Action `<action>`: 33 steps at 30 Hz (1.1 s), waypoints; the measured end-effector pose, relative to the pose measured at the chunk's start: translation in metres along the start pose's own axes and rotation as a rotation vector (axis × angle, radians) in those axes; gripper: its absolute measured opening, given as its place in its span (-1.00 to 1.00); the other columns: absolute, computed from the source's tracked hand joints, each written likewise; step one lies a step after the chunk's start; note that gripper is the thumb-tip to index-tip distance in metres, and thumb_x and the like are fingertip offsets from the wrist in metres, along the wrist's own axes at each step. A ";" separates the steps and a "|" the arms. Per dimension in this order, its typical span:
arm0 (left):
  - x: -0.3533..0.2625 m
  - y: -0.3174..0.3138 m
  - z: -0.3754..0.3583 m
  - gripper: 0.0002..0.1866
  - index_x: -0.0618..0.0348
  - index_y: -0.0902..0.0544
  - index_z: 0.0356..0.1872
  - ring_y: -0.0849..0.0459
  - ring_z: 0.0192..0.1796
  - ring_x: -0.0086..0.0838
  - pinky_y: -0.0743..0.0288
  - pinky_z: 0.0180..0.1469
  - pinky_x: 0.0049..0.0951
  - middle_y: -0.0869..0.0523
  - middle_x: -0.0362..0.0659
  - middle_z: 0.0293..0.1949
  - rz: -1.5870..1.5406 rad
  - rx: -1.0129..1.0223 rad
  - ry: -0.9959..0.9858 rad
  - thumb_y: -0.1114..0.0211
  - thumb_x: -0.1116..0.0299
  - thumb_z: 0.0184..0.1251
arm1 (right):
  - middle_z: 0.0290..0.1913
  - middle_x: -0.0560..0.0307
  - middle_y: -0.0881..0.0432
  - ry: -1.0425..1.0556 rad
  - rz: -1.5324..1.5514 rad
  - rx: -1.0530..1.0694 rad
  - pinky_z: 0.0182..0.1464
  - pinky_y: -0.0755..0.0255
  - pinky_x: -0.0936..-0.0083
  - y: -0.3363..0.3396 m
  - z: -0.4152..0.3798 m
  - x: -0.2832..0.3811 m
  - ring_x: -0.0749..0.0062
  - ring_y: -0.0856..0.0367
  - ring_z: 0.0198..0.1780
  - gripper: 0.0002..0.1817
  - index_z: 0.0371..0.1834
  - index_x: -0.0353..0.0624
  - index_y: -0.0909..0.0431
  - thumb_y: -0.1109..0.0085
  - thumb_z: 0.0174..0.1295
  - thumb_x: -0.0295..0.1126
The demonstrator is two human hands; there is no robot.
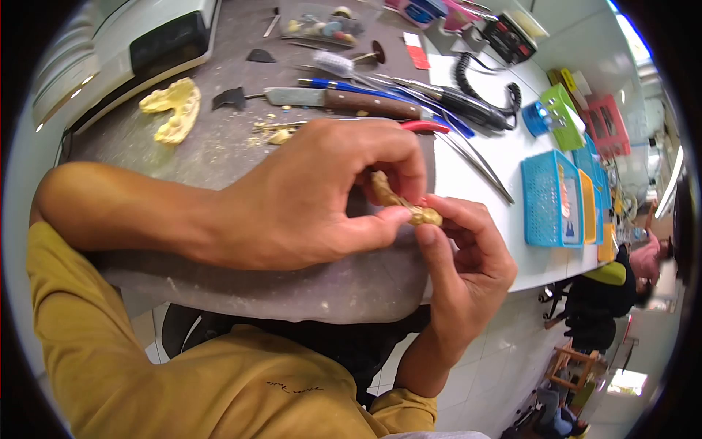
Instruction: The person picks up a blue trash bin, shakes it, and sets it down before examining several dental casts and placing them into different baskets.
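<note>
A small yellowish-brown dental cast [425, 216], with tooth-like bumps, is held between both hands above the front of the grey bench mat [329, 293]. My left hand [314, 194] pinches it between thumb and fingers, and hides part of it. From the other side, the thumb and fingertips of my right hand [468, 260] are closed on its near end. A cream dental cast [175, 110] shaped like an arch lies on the mat beyond my left forearm. Cream crumbs [279, 137] are scattered just beyond my left hand.
Beyond my hands lie a wooden-handled knife [373, 104], a brush [334, 64] and a corded handpiece [468, 106]. A white machine [139, 51] stands at far left. Blue baskets [545, 197] line the right side. Other people [592, 293] sit in the background.
</note>
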State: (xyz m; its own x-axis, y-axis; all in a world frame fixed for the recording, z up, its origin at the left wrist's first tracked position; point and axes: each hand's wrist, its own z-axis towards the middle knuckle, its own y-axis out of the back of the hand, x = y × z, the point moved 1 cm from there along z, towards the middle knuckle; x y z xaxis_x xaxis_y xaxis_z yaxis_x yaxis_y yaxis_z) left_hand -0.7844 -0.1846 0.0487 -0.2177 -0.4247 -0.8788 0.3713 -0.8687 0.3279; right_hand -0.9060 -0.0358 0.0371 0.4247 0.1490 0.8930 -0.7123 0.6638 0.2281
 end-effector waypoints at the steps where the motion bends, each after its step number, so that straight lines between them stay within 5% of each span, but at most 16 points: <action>1: -0.001 0.001 0.000 -0.83 0.26 -0.56 -0.21 -0.60 -0.14 -0.56 -0.53 -0.03 -0.54 -0.59 -0.19 -0.19 -0.030 0.008 0.034 -0.30 0.60 0.17 | -0.20 0.07 -0.68 -0.003 0.006 0.030 -0.21 -0.43 0.68 0.000 0.001 0.000 0.58 -0.57 -0.28 -0.73 -0.12 -0.30 -0.70 -0.37 0.07 -0.65; 8: 0.002 0.002 0.000 -0.88 0.25 -0.57 -0.12 -0.58 -0.03 -0.60 -0.51 0.08 -0.56 -0.59 -0.21 -0.12 -0.344 -0.120 0.058 -0.24 0.57 0.35 | -0.21 0.10 -0.66 -0.010 0.011 -0.005 -0.23 -0.42 0.70 -0.001 -0.001 0.001 0.61 -0.56 -0.29 -0.75 -0.11 -0.29 -0.70 -0.36 0.11 -0.63; 25: 0.003 0.004 0.003 -0.87 0.31 -0.57 -0.09 -0.66 0.00 -0.53 -0.54 0.12 -0.51 -0.70 -0.11 -0.11 -0.435 -0.053 0.171 -0.22 0.53 0.41 | -0.22 0.11 -0.66 -0.017 0.039 -0.028 -0.22 -0.41 0.70 0.000 -0.001 0.003 0.60 -0.54 -0.29 -0.76 -0.10 -0.30 -0.69 -0.36 0.14 -0.59; 33: 0.002 0.004 0.002 -0.87 0.24 -0.59 -0.09 -0.58 -0.14 -0.70 -0.49 -0.06 -0.66 -0.65 -0.26 -0.19 -0.388 -0.044 0.190 -0.27 0.49 0.40 | -0.23 0.12 -0.66 -0.020 0.024 -0.027 -0.23 -0.40 0.70 0.000 -0.001 0.002 0.61 -0.53 -0.30 -0.76 -0.10 -0.31 -0.69 -0.37 0.14 -0.58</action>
State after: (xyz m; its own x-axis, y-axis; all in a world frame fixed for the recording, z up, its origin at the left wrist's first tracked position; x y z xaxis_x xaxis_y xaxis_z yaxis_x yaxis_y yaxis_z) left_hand -0.7846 -0.1894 0.0492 -0.1797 -0.0109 -0.9837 0.3335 -0.9414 -0.0505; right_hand -0.9045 -0.0347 0.0385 0.3960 0.1505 0.9058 -0.7068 0.6797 0.1961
